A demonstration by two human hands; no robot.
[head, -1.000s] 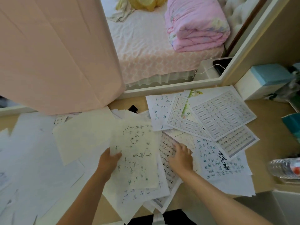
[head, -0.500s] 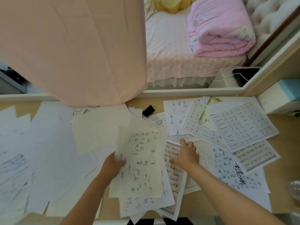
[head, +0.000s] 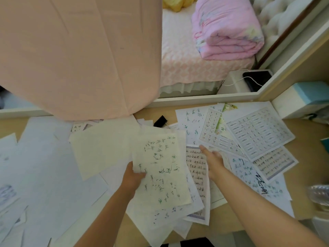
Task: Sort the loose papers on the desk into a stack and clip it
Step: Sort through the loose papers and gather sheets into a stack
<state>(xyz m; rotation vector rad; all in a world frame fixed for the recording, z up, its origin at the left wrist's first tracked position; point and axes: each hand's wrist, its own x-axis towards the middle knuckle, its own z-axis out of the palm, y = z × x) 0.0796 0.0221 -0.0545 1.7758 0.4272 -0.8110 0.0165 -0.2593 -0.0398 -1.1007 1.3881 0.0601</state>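
Bare forearms [head: 249, 204], L hand [head: 132, 177], R hand [head: 212, 158]

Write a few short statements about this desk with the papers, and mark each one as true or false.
1. The left hand grips a handwritten sheet at its left edge. True.
2. The black binder clip is clamped on a stack of paper. False: it lies loose at the far side of the desk and clips nothing.
3. The right hand is over the papers to the right of the handwritten sheet. True.
4. A folded pink quilt lies on the desk. False: it lies on the bed behind the desk.
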